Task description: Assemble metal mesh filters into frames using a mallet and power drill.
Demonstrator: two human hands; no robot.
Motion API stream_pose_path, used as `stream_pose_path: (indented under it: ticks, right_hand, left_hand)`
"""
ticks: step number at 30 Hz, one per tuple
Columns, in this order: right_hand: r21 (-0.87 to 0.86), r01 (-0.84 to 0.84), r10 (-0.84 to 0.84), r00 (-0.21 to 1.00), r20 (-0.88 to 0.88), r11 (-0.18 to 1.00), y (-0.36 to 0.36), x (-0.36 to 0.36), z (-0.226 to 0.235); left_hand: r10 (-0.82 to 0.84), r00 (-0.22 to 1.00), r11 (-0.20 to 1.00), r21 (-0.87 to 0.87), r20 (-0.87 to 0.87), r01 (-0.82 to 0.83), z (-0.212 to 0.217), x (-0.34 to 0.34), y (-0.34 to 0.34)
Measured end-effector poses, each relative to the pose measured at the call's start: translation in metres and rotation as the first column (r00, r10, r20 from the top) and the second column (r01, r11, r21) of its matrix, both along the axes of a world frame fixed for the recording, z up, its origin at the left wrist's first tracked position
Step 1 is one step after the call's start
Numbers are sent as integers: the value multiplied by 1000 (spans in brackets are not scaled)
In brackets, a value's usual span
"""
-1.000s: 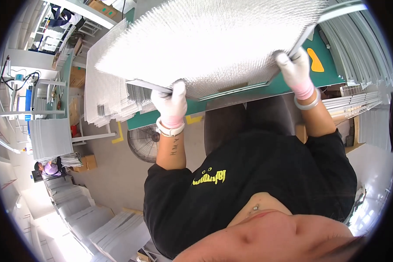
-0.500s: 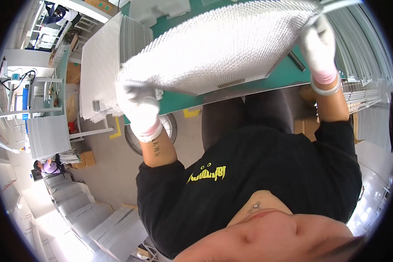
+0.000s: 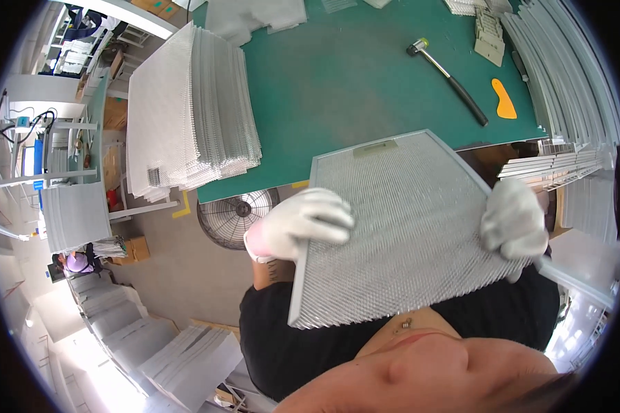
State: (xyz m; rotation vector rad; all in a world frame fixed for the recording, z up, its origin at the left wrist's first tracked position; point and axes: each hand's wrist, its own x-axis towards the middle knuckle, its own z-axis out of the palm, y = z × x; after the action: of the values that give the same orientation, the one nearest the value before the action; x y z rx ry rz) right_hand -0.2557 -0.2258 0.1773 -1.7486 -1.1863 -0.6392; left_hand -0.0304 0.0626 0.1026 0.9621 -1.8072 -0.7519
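Observation:
A silvery mesh filter panel point(image 3: 399, 220) leans toward me at the table's near edge. Thin metal framing runs along its far, left and right sides, while its near edge shows bare, ridged mesh. My left hand point(image 3: 306, 221), in a white glove, grips the left side, fingers lying over the mesh. The gloved right hand point(image 3: 515, 219) is closed round the right side. A loose metal frame strip point(image 3: 577, 283) sticks out to the right from beneath that hand; how it is held there is hidden.
On the green table point(image 3: 324, 82) lie a hammer point(image 3: 458, 86) and a yellow scraper point(image 3: 503, 100). Stacked mesh sheets point(image 3: 220, 103) stand at left, metal strips point(image 3: 565, 69) at right. A floor fan point(image 3: 234, 217) is below the table. Another person point(image 3: 77, 263) is far left.
The panel has come down from over the table toward my body, both hands moving with it. The hammer and scraper are now uncovered, and the loose strip points right, beside my right hand.

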Motion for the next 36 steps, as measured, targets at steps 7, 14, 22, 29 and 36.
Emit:
stream_pose_path:
  ticks: [7,14,22,29,36]
  right_hand:
    - [176,126,-148,982,120,976,30,-26,-29]
    - [165,125,-137,989,62,978,11,-8,-17]
    - [579,788,-709,530,-466,209,-17,68,-28]
    - [868,325,-240,939,-248,376,-32,122,-23]
    - [564,769,-738,563,-372,302,-30,92,-21]
  left_hand:
    - [644,650,694,48,405,-718,-88,-3,9]
    - [849,380,440,-94,368,-893,-147,-2,4]
    - [959,-4,42,-156,282,-987,-145,-26,-32]
    - [964,-60,-43,-73,259,-996,-125,-29,-42]
    - [893,363,377,-1,266,-926,-87,-4,-4]
